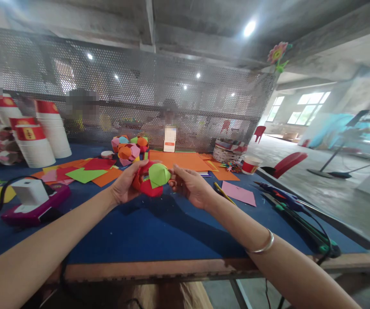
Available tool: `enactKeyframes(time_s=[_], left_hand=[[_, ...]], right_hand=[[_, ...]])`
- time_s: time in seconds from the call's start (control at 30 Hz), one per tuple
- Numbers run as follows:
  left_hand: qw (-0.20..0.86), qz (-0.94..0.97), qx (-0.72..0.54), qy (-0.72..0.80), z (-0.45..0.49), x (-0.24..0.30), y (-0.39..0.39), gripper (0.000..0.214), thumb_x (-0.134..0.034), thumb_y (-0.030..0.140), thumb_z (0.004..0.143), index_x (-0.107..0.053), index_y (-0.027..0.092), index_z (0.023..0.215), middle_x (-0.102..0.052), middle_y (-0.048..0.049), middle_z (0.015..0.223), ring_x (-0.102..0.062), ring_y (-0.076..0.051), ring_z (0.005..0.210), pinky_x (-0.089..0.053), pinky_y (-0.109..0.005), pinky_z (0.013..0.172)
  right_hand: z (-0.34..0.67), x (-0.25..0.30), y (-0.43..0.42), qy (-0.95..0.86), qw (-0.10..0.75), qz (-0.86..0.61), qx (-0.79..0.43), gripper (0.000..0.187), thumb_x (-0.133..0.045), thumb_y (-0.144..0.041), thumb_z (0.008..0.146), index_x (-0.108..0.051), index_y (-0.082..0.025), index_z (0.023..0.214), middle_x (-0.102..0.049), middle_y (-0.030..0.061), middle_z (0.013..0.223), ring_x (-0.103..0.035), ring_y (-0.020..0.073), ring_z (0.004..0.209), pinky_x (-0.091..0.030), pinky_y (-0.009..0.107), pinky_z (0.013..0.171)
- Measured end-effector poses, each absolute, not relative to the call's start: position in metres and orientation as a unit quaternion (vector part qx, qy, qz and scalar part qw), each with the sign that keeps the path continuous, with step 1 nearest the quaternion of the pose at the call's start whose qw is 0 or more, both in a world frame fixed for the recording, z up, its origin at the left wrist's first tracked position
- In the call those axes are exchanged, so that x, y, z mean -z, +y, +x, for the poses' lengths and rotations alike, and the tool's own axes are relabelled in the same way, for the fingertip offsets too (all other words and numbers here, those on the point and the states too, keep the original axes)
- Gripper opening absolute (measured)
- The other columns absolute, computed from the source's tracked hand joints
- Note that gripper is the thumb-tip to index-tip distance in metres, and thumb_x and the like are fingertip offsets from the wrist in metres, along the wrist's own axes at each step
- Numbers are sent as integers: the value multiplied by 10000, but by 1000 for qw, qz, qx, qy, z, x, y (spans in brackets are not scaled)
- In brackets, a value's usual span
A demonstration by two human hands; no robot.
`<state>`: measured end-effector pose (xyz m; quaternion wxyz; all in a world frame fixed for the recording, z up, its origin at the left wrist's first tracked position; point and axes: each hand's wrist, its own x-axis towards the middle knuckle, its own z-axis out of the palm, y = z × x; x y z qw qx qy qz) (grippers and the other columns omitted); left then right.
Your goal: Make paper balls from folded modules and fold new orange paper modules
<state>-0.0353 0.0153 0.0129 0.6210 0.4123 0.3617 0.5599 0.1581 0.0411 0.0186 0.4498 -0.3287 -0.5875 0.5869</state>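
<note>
Taking the folded-paper ball as the clock's centre and twelve as straight ahead, the wooden table edge runs past six o'clock, with bare blue tabletop beyond it. A silver bangle circles the right forearm. The red and lime-green ball is held above the blue surface. Toward nine o'clock sits a purple power strip bearing a white plug adapter; toward three lie a pink paper sheet and a dark-blue glue gun.

The left hand curls around the ball's nine o'clock side, fingers closed on it. The right hand comes in from three, thumb and fingers drawn together at the green panel's tip; whether they pinch it I cannot tell.

Loose coloured sheets spread toward ten, and orange sheets lie behind the hands, partly covered by them. Farther out, finished paper balls cluster at eleven, nested paper cups stand at ten, a phone stands upright just past twelve, and a woven basket sits at two. A perforated metal screen rises behind them.
</note>
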Motion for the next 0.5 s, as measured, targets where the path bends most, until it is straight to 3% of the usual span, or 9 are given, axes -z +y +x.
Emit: enactKeyframes(time_s=[0.13,0.3,0.5], left_hand=[[652,335,-577,360,-40,-19,17,405,-539,459,917,-703,172,1151,-789,-118,948,-762,-303,897,-643,-473,793],[663,295,-584,364,-44,-22,17,407,-541,478,919,-677,203,1187,-788,-116,1080,-750,-324,1001,-638,-526,844],[689,301,-555,357,-45,-19,18,554,-554,619,895,-673,199,1236,-788,-139,1053,-759,-353,994,-643,-484,775]], right_hand=[[158,-15,45,-548,460,-337,-612,380,-799,-533,754,-628,-195,789,-634,8,796,-580,104,638,-480,229,559],[160,-10,52,-574,497,-362,-541,385,-790,-540,722,-609,-222,841,-587,-27,786,-567,126,736,-450,239,631],[159,-8,51,-576,485,-369,-545,293,-747,-462,796,-615,-225,906,-613,-9,885,-589,139,814,-464,253,682]])
